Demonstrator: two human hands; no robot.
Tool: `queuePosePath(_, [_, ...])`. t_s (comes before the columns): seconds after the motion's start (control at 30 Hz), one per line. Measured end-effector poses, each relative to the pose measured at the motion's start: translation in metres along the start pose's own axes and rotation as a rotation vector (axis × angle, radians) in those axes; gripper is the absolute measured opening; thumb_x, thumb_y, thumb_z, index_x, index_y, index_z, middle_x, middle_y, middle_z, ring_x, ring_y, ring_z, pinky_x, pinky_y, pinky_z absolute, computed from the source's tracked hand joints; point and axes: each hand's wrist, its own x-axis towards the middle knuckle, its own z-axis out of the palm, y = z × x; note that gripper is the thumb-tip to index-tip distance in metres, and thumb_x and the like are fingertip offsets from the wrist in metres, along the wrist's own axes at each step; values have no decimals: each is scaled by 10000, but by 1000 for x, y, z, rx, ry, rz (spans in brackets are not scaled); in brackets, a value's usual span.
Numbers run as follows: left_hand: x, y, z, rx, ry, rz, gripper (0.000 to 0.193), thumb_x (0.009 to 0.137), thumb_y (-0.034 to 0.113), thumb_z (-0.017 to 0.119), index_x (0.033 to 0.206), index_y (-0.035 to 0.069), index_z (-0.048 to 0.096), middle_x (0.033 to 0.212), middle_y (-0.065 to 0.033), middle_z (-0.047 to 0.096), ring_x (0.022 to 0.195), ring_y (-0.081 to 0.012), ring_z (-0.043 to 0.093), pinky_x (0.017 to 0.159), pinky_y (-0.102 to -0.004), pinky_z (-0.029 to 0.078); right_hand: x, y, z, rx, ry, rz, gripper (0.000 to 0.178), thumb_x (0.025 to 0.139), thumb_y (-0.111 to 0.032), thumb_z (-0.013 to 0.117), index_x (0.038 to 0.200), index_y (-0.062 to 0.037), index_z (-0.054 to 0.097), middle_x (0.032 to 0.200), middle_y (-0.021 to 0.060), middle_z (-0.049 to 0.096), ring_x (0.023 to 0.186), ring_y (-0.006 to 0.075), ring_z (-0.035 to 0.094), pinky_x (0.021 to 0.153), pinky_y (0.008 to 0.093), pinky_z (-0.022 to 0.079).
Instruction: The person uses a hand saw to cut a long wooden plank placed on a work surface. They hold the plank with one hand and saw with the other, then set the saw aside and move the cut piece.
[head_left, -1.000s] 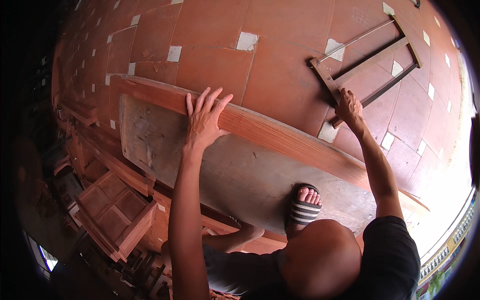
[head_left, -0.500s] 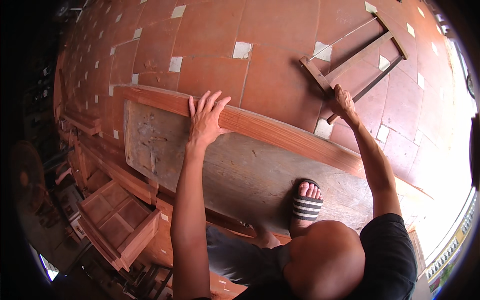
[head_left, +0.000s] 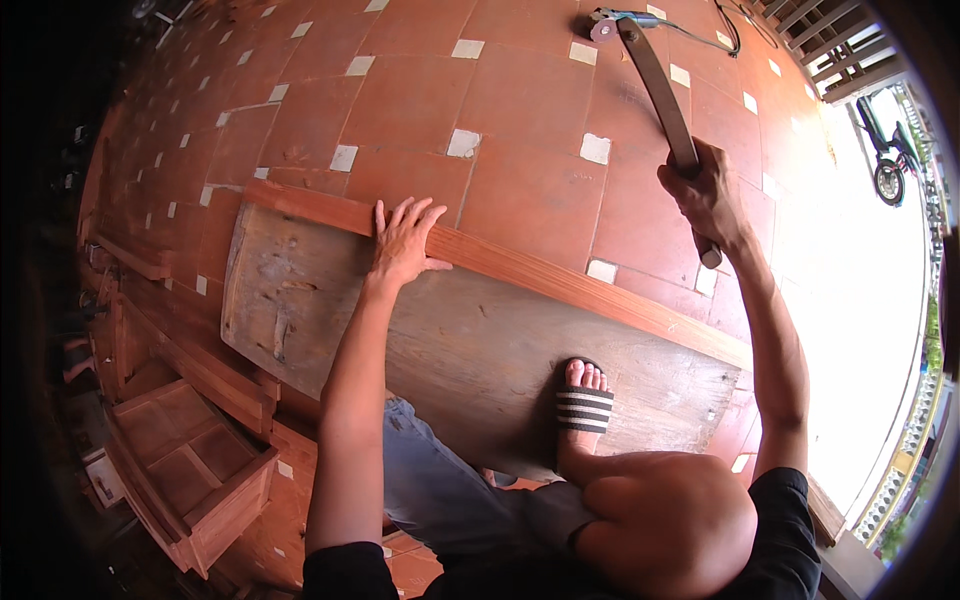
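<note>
My right hand (head_left: 708,200) is closed around the end bar of a wooden frame saw (head_left: 655,85). The saw is up off the floor and seen nearly edge-on, so its blade is hidden. A long reddish wooden plank (head_left: 570,280) lies along the far edge of a worn grey-brown board (head_left: 480,345). My left hand (head_left: 402,245) rests on the plank toward its left part, fingers spread over the top and thumb on the near side. My foot in a striped sandal (head_left: 584,410) stands on the worn board.
An angle grinder (head_left: 605,28) with a cord lies on the tiled floor (head_left: 400,105) beyond the saw. At the left stands a reddish wooden tray-like piece with compartments (head_left: 190,450), beside other wooden parts. A slatted wooden piece (head_left: 830,40) and a motorbike (head_left: 888,170) are at the far right.
My right hand has lifted the frame saw off the floor and turned it from flat to edge-on. My left hand stays on the plank. The view has shifted, bringing the grinder and motorbike into sight.
</note>
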Motion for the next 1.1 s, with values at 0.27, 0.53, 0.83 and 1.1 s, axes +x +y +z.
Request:
queuePosePath(0.27, [-2, -29, 8, -224, 168, 137, 968, 616, 444, 1000, 1377, 167, 470, 1516, -51, 479, 1494, -305, 386, 1271, -678, 160, -71, -82, -48, 425, -136, 24, 241, 948, -250, 694, 845, -52, 602, 676, 63, 641, 611, 154, 656, 621, 336, 562])
queuePosePath(0.53, [-20, -48, 15, -189, 282, 119, 806, 668, 496, 935, 1323, 238, 545, 1359, -32, 534, 1446, -309, 399, 1251, -698, 162, -78, -92, -55, 148, -287, 266, 268, 958, -283, 774, 963, -31, 683, 790, 61, 693, 725, 155, 698, 734, 355, 600])
queuePosePath(0.83, [-17, -49, 21, -191, 300, 148, 810, 672, 513, 921, 1354, 281, 549, 1374, -3, 546, 1439, -291, 411, 1252, -699, 167, -80, -126, -34, 40, -94, 432, 378, 941, -357, 805, 846, -12, 683, 745, 76, 697, 669, 163, 705, 672, 344, 607])
queuePosePath(1.1, [-14, -40, 13, -54, 106, -7, 990, 679, 605, 890, 1501, 235, 480, 1586, -46, 412, 1539, -326, 293, 1267, -707, 118, -44, -117, -50, -69, -141, 302, 353, 894, -331, 834, 830, -20, 681, 701, 68, 679, 631, 167, 699, 677, 362, 626])
